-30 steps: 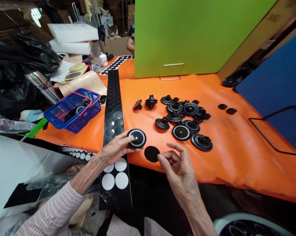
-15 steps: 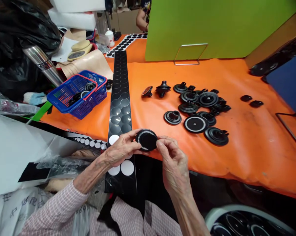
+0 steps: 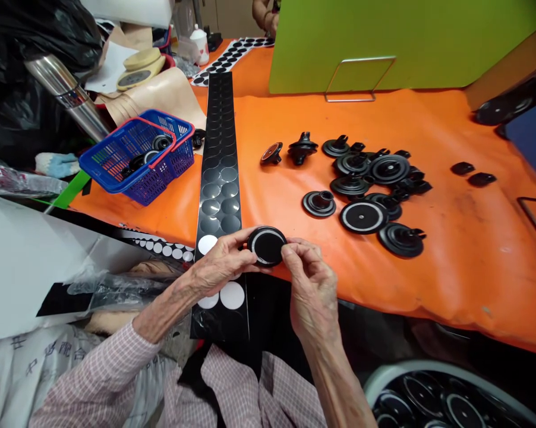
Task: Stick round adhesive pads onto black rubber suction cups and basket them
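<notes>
My left hand [image 3: 221, 261] grips a black round disc-shaped part [image 3: 262, 230] by its left edge, thumb in front and fingers behind. A black round sticker [image 3: 269, 248] lies on its face, inside a pale grey ring. At the right edge, my right hand [image 3: 313, 282] pinches with thumb and forefinger at the sticker's rim; the exact contact is hidden by the fingertips. Beneath my left hand runs a long black strip of round stickers [image 3: 220, 208], with bare white circles [image 3: 232, 295] at its near end. Similar black disc parts [image 3: 363, 216] lie in a loose group to the right.
A blue basket [image 3: 161, 181] with black parts stands at left, near a steel flask [image 3: 65, 89]. A green board [image 3: 361, 41] with a wire handle rises behind the orange tabletop [image 3: 277, 196]. A tub of discs [image 3: 384, 380] sits lower right. Another person's arm [image 3: 263, 15] shows at the back.
The sticker sat off to the right on the disc before; now it lies more centred within the grey ring. Both hands keep their hold, and the view has shifted slightly.
</notes>
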A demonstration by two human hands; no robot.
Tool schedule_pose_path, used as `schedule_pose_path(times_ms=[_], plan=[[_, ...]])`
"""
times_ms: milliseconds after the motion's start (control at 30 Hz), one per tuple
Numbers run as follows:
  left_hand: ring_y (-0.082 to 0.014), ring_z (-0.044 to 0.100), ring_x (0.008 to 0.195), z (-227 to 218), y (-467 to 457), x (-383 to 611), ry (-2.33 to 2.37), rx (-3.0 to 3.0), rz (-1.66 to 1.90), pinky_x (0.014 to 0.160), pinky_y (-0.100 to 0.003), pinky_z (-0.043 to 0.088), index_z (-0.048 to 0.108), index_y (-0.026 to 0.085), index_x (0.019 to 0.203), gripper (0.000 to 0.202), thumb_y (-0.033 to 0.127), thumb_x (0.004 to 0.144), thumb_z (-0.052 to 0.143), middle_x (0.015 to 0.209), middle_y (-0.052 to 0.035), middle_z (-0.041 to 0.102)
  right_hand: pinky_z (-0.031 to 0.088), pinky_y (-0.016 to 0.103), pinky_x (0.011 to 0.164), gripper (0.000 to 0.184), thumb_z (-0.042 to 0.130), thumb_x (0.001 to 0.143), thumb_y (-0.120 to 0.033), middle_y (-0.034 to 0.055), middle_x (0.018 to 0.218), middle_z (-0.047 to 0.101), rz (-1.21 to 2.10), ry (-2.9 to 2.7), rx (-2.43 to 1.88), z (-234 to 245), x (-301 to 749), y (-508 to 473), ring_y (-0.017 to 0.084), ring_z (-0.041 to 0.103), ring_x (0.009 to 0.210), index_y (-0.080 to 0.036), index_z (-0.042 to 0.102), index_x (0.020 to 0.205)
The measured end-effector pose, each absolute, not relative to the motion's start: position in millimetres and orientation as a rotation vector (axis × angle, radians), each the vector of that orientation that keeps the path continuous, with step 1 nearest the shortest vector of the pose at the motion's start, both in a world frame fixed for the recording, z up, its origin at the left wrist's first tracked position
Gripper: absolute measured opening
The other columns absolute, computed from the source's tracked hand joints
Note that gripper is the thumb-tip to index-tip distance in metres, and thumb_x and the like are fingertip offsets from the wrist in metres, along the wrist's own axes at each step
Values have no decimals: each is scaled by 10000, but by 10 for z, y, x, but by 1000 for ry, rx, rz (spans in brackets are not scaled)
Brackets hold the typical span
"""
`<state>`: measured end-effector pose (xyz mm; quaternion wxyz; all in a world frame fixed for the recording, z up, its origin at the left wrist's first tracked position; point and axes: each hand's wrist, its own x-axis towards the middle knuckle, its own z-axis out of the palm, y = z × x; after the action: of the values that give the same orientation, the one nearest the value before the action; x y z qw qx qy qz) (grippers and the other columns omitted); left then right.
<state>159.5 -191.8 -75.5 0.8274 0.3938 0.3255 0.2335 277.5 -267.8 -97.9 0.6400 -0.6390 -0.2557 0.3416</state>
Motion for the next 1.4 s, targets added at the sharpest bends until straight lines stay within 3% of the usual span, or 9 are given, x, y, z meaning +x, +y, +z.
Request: schedule_pose_path(times_ms=[400,600,867,933,1033,1233,1400], plan=[[-223,648,988,-855,-1919,1566,695,807,526,820,-388,569,664,166,1097,304,208,796,670,1140,-98,660,517,346,752,198,568,836,-382,43,926,548,569,-750,-1609,-1051,2690,-2658,180,573,873,-198,594,768],[-236,661,947,-869,-1934,1586,808,776,588,797,-427,577,643,142,1052,348,237,733,743,1066,-92,667,538,342,676,143,537,868,-337,40,909,524,473,-827,-1624,-1097,2622,-2641,176,560,834,-212,539,797],[-207,672,858,-891,-1951,1539,883,781,613,742,-375,577,630,155,1044,381,274,706,761,1012,-70,676,535,360,704,105,497,899,-294,59,901,530,324,-970,-1675,-1167,2542,-2607,190,553,856,-226,494,819],[-213,674,873,-893,-1940,1528,882,769,612,751,-377,578,623,155,1031,374,275,705,763,1015,-71,676,534,371,731,130,547,872,-340,64,941,541,383,-870,-1678,-1190,2543,-2595,189,565,851,-218,505,891],[-205,671,875,-871,-1931,1494,865,770,624,724,-350,584,613,164,1043,375,289,719,755,1038,-69,669,537,358,729,307,619,816,-446,54,951,587,675,-718,-1609,-1160,2608,-2588,185,595,819,-211,534,995],[-168,664,708,-769,-1806,1261,900,833,639,580,-279,559,600,169,1098,498,414,698,768,868,-41,659,473,271,548,386,657,760,-556,-4,624,591,1190,-954,-1441,-910,2774,-2313,143,556,593,-180,599,693],[-155,651,637,-198,-1129,846,1033,994,863,586,-283,531,620,141,1070,499,369,665,800,850,-71,687,470,283,557,380,712,704,-539,-17,597,585,1328,-1023,-1072,-482,2366,-1440,125,544,548,-181,584,702]])
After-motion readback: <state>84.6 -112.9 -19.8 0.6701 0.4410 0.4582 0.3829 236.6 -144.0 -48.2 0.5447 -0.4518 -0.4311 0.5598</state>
